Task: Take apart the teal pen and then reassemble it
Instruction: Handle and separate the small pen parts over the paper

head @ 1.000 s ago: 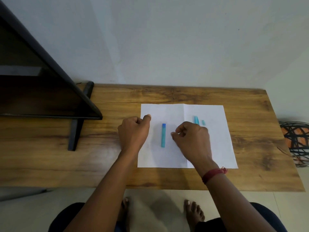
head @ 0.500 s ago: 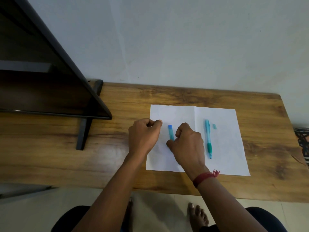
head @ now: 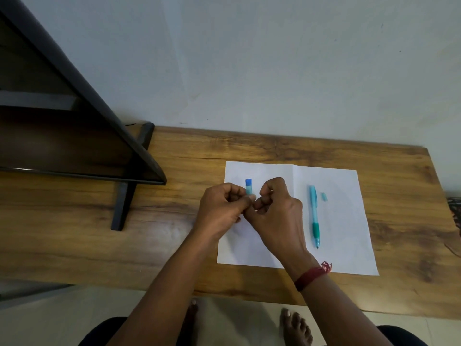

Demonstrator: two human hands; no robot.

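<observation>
Both hands meet over the paper [head: 336, 221] on the table [head: 174, 221]. The left hand [head: 222, 213] and right hand [head: 277, 211] pinch a short teal tube [head: 248, 187] between curled fingers, seemingly a pen part. The pen body [head: 313, 213] and a small cap [head: 323, 196] lie just right. Best grip near the ends and keep the tube straight while working it.

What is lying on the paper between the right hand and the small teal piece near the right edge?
In the head view, the teal pen body lies there on the white paper, between the right hand and the small teal piece.
</observation>
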